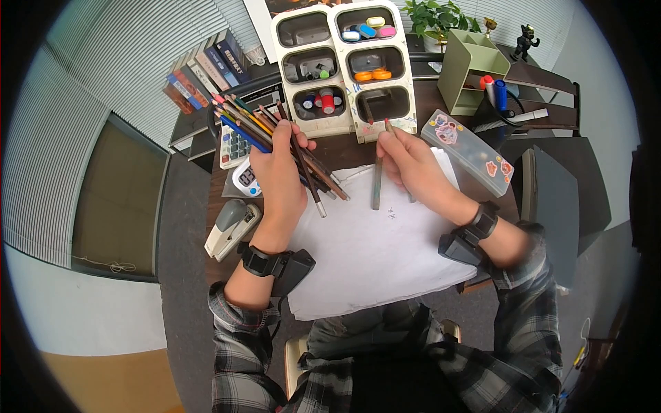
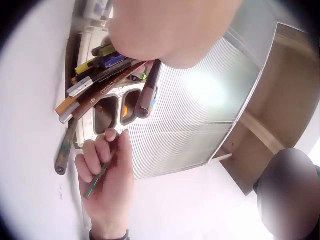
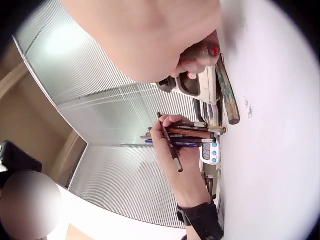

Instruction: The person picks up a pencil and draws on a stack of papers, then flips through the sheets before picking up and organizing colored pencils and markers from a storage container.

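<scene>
My left hand (image 1: pixel 279 162) grips a bundle of coloured pencils (image 1: pixel 256 122), their blunt ends pointing down toward the paper (image 1: pixel 358 255). One dark pencil (image 1: pixel 303 165) stands apart from the bundle under the thumb. My right hand (image 1: pixel 413 165) is bent in front of the organizer's lower right compartment (image 1: pixel 392 103), and its fingers hold a thin greenish pencil (image 2: pixel 95 185). A mottled green pencil (image 1: pixel 376 186) slants beside those fingers; whether they grip it too, I cannot tell. Inside that compartment leans a red-tipped pencil (image 1: pixel 368 110).
Other organizer compartments hold erasers (image 1: pixel 367 31), orange items (image 1: pixel 372 74) and red and dark pieces (image 1: pixel 327 101). A stapler (image 1: pixel 233 229), timer (image 1: pixel 246 177) and calculator (image 1: pixel 234 146) stand left. On the right are a stickered pencil case (image 1: pixel 471 151), green holder (image 1: pixel 468 72) and markers (image 1: pixel 500 94).
</scene>
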`<state>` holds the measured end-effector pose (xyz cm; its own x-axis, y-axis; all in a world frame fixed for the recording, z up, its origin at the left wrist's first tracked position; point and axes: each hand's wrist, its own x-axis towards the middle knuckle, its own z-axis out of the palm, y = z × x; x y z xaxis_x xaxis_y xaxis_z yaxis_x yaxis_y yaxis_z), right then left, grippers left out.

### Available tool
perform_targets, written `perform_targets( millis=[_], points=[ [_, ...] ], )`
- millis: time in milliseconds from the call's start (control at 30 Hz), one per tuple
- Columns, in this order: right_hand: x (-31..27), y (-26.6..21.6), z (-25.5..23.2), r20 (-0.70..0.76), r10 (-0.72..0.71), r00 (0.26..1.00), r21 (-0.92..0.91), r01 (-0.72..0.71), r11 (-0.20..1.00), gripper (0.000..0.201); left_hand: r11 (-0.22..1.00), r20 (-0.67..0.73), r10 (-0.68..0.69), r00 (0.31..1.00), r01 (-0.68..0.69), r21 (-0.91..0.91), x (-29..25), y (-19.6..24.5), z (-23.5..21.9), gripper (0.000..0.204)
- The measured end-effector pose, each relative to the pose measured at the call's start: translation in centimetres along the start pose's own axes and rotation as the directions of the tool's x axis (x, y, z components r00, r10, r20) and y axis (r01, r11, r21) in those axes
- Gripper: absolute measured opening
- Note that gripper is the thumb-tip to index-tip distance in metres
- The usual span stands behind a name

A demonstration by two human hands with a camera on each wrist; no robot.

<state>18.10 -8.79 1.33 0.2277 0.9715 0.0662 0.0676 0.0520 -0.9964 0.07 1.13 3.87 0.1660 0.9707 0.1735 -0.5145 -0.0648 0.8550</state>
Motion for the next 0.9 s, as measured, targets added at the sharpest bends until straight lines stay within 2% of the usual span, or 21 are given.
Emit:
perform_targets(
  millis=[33,67,100,133,167,233,267,333,367,433,467,533,567,633,667,733,867,900],
  points=[
    [0.1,0.1,0.1,-0.077,-0.058,0.995,-0.188,0.043,0.981,0.045,0.999,0.014,0.020,1.000,-0.020,0.041,0.0,0.1,0.0,0.012],
    [0.0,0.0,0.0,-0.077,-0.058,0.995,-0.188,0.042,0.981,0.045,0.999,0.014,0.020,1.000,-0.020,0.041,-0.1,0.1,0.1,0.012],
    [-0.3,-0.5,-0.1,-0.072,-0.139,0.988,-0.402,0.099,0.910,0.044,0.997,0.019,0.054,0.998,-0.055,0.054,-0.1,0.1,0.3,0.013],
    [-0.5,-0.8,-0.1,-0.048,-0.217,0.975,-0.596,0.147,0.789,0.045,0.994,0.025,0.089,0.996,-0.091,0.067,-0.2,0.1,0.4,0.014],
    [-0.6,-0.6,-0.1,-0.048,-0.218,0.975,-0.596,0.147,0.789,0.045,0.994,0.025,0.090,0.996,-0.091,0.066,-0.2,0.1,0.4,0.014],
    [-0.6,-0.3,-0.3,0.047,-0.235,0.971,-0.772,0.185,0.608,0.043,0.982,0.078,0.104,0.992,-0.115,0.151,-0.4,0.1,0.2,0.016],
    [-0.7,-0.5,-0.4,0.047,-0.235,0.971,-0.772,0.184,0.609,0.043,0.982,0.079,0.103,0.992,-0.114,0.152,-0.5,0.1,0.3,0.016],
    [-0.9,-1.3,-0.5,0.064,-0.090,0.994,-0.831,0.103,0.546,0.040,0.960,0.073,0.131,0.989,-0.145,0.239,-0.6,0.0,0.3,0.016],
    [-1.0,-1.3,-0.5,0.064,-0.091,0.994,-0.832,0.104,0.546,0.040,0.960,0.073,0.132,0.988,-0.146,0.239,-0.7,0.0,0.4,0.016],
    [-1.1,-1.4,-0.5,0.060,-0.018,0.998,-0.769,0.058,0.637,0.032,0.951,0.077,0.163,0.984,-0.177,0.255,-0.8,0.1,0.5,0.014],
    [-1.1,-1.4,-0.4,0.059,-0.019,0.998,-0.768,0.057,0.637,0.032,0.950,0.079,0.163,0.983,-0.178,0.255,-0.8,0.3,0.5,0.014],
    [-1.1,-1.6,-0.1,0.009,-0.038,0.999,-0.639,0.035,0.768,0.029,0.902,0.140,0.282,0.949,-0.312,0.299,-0.8,0.5,0.3,0.017],
    [-1.1,-1.5,-0.2,0.009,-0.038,0.999,-0.640,0.035,0.768,0.029,0.902,0.141,0.282,0.949,-0.312,0.298,-0.9,0.5,0.4,0.017],
    [-1.0,-1.3,-0.2,-0.004,-0.105,0.994,-0.521,0.088,0.849,0.027,0.894,0.142,0.320,0.937,-0.348,0.281,-1.2,0.2,0.6,0.014],
    [-0.9,-1.1,-0.3,-0.003,-0.105,0.994,-0.521,0.088,0.849,0.027,0.894,0.141,0.321,0.937,-0.348,0.281,-1.4,0.1,0.6,0.014],
    [-0.8,-0.9,-0.4,0.007,-0.237,0.972,-0.481,0.211,0.851,0.025,0.873,0.201,0.286,0.937,-0.341,0.349,-1.8,0.0,0.5,0.015],
    [-0.4,-1.2,-0.2,-0.049,-0.311,0.949,-0.490,0.248,0.836,0.024,0.863,0.203,0.265,0.943,-0.326,0.386,-2.2,-0.7,0.7,0.011],
    [-0.2,-1.1,-0.4,-0.064,-0.344,0.937,-0.542,0.257,0.800,0.024,0.863,0.203,0.266,0.942,-0.327,0.385,-2.2,-0.8,0.6,0.011]
  ],
)
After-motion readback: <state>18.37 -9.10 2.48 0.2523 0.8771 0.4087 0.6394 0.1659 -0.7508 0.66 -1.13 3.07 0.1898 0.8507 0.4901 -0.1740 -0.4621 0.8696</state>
